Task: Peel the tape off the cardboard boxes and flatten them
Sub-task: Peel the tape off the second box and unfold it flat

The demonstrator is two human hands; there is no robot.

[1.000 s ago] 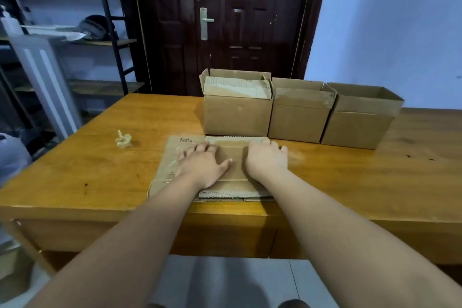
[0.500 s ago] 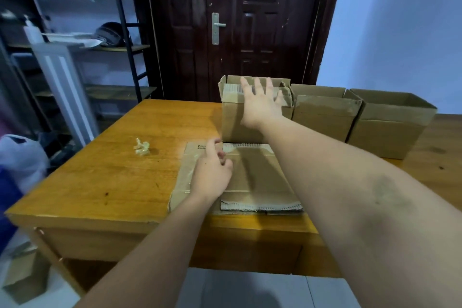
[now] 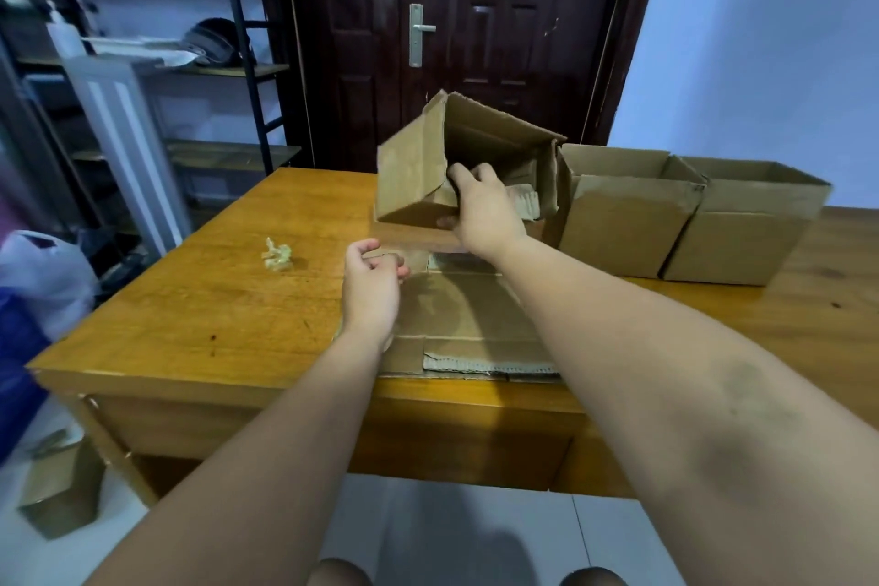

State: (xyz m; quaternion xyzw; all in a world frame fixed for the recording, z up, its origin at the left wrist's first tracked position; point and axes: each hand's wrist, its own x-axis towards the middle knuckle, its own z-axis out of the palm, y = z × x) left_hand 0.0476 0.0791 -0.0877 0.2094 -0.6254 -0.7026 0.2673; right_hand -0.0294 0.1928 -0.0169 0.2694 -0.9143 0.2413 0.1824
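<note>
Our right hand [image 3: 485,209] grips the tilted box [image 3: 414,176] just beyond the far edge of the flattened box [image 3: 466,314]. The fingers [image 3: 459,174] are hooked over the box's near wall and reach inside, with the palm against the outside. The box is tipped so that its open mouth faces us, its left end higher than its right. We cannot tell whether its lower edge touches the desk [image 3: 214,300]. A pale strip of torn cardboard lining shows inside it, just right of our hand.

Our left hand [image 3: 371,286] hovers over the far left corner of the flattened box. Its fingers are loosely curled and the thumb sticks out, and it holds nothing that we can make out. The flattened box lies flat at the near edge of the desk, partly under both our forearms.

Beyond and to the right of the flattened box, two upright boxes stand open side by side, the nearer one [image 3: 623,224] touching the tilted box and the other [image 3: 742,243] right of it. A crumpled wad of tape [image 3: 277,255] sits on the desk left of the flattened box, well apart from it. Far behind it is a dark door [image 3: 475,38], with a metal shelf rack [image 3: 228,71] further left. Down on the floor, left of and nearer than the flattened box, sits a small cardboard box [image 3: 62,485].
</note>
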